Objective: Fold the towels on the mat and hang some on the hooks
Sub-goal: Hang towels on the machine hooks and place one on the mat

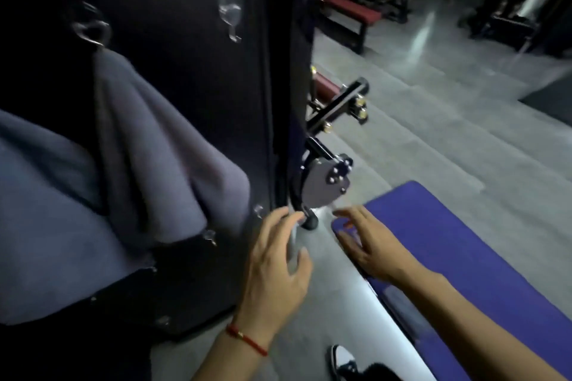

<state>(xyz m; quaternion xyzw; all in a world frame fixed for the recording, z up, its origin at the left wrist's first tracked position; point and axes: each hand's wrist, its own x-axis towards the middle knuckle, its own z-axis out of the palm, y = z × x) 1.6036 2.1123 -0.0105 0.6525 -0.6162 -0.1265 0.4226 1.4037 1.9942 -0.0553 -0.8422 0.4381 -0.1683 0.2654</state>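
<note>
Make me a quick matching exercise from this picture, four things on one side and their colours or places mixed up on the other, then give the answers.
1. towel
2. mat
3. wrist cord
4. empty hook

A. purple, on the floor
B. red, on the left arm
C. grey, hanging on the panel
D. clear, upper middle of the panel

Pairs: 1-C, 2-A, 3-B, 4-D

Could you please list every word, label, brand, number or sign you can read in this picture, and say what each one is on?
None: no readable text shows anywhere.
Panel, hooks and hanging towels: no print or labels visible.
Mat: plain purple, no marking.
Machine's metal plate: only bolts, no lettering.
Distant benches: too dark and blurred to tell.
</note>
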